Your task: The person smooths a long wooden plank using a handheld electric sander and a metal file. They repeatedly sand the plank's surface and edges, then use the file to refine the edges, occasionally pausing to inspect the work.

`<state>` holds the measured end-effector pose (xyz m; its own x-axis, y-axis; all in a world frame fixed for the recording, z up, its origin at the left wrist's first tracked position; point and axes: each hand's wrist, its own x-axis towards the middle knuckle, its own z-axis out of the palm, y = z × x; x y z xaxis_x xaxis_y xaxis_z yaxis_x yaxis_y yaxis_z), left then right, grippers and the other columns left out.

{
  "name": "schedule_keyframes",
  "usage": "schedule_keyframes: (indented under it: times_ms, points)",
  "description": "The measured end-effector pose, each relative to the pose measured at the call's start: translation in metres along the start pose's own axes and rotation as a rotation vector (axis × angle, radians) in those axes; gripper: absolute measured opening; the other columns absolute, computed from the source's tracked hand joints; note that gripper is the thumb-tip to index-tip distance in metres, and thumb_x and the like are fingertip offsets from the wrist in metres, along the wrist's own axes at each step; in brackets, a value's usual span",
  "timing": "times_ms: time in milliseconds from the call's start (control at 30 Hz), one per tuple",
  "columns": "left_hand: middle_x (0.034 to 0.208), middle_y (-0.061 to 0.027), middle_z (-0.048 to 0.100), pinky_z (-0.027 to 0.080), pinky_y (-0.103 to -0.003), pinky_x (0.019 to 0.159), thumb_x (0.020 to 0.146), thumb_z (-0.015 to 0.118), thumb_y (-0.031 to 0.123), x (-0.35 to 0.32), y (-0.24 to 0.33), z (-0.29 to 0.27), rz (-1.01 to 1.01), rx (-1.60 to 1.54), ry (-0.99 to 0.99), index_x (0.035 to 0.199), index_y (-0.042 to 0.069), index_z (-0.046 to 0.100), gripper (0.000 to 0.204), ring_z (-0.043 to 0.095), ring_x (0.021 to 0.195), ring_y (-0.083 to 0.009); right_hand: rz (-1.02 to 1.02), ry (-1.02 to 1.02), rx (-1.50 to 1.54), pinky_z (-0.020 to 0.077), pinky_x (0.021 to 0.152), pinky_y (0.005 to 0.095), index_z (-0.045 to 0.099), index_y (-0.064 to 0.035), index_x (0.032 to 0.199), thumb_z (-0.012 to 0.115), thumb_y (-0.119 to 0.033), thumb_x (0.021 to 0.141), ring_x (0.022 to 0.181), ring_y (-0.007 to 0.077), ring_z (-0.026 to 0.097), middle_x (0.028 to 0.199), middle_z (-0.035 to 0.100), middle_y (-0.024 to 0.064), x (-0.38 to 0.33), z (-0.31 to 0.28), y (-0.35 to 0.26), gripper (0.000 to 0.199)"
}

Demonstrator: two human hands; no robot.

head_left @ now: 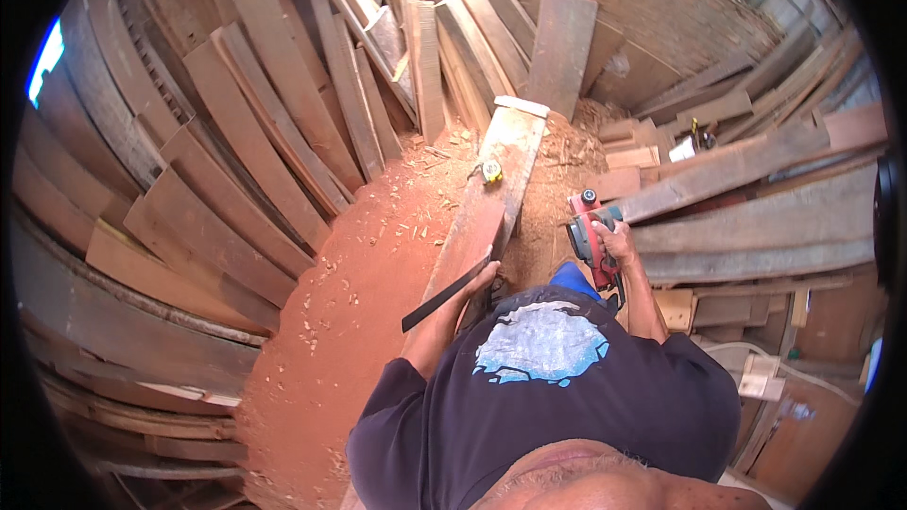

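In my right hand (pixel 619 242) is a red and dark grey electric hand planer (pixel 583 238) with a black round knob. My fingers wrap its handle, and the tool is held to the right of a long plank (pixel 510 144). My left hand (pixel 482 281) is closed on a long, thin, dark flat strip (pixel 439 303) beside the plank's near end. A yellow and black tape measure (pixel 491 171) lies on the plank. At the far end a short pale wood piece (pixel 522 107) sits crosswise.
Reddish sawdust and shavings (pixel 350 321) cover the floor to the left. Many boards (pixel 246 142) lean along the left and back. More long planks (pixel 756 227) are stacked at right, with small wood blocks (pixel 633 158) near them. A pale cord (pixel 803 370) runs at lower right.
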<state>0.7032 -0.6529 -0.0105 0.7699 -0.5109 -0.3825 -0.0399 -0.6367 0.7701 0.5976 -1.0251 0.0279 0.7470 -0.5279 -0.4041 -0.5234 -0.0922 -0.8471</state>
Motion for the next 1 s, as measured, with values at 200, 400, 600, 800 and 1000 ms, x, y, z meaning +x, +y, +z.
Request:
schedule_keyframes:
  times_ms: [200,400,600,800,1000]
  points:
    - [0.131,-0.0261,0.059,0.047,-0.046,0.101,0.096,0.054,0.045,0.012,-0.013,0.011,-0.209,-0.183,0.059,0.143,0.007,0.048,0.061,0.058,0.121,-0.0345,-0.084,-0.155,-0.097,0.0426,0.044,0.0281,0.063,-0.0074,0.082,0.072,-0.030,0.092,0.051,0.0098,0.053,0.064,0.056,-0.0009,0.080,0.023,-0.079,0.026]
    - [0.126,-0.0234,0.063,0.053,-0.046,0.095,0.098,0.055,0.046,0.026,-0.024,0.016,-0.491,-0.575,0.214,0.142,0.008,0.050,0.058,0.064,0.113,-0.0315,-0.224,-0.414,-0.400,0.0437,0.045,0.0298,0.069,-0.0049,0.089,0.072,-0.031,0.091,0.051,0.0109,0.055,0.066,0.061,0.0022,0.204,0.055,-0.121,0.027]
    - [0.107,-0.0164,0.066,0.055,-0.041,0.077,0.099,0.059,0.045,0.039,0.003,0.014,-0.598,-1.305,0.629,0.130,0.010,0.054,0.048,0.066,0.089,-0.0231,-0.377,-0.788,-0.709,0.0527,0.078,0.0392,0.070,-0.0015,0.113,0.073,-0.036,0.086,0.085,0.0207,0.066,0.092,0.071,0.0101,0.276,0.093,-0.209,0.044]
    - [0.071,-0.0050,0.059,0.043,-0.027,0.040,0.094,0.072,0.031,0.041,0.083,0.070,-0.472,-1.744,1.143,0.098,0.010,0.056,0.027,0.050,0.047,-0.0099,-0.611,-1.025,-1.182,0.0540,0.085,0.0424,0.066,-0.0010,0.124,0.076,-0.038,0.081,0.099,0.0307,0.070,0.106,0.072,0.0215,0.375,0.142,-0.223,0.057]
    - [0.070,-0.0027,0.060,0.040,-0.029,0.041,0.094,0.068,0.024,0.029,0.167,0.164,-1.025,-1.274,1.257,0.093,0.006,0.057,0.021,0.051,0.050,-0.0104,-0.624,-1.185,-1.266,0.0534,0.081,0.0408,0.070,-0.0017,0.113,0.076,-0.035,0.080,0.090,0.0255,0.068,0.097,0.072,0.0137,0.461,0.171,-0.196,0.048]
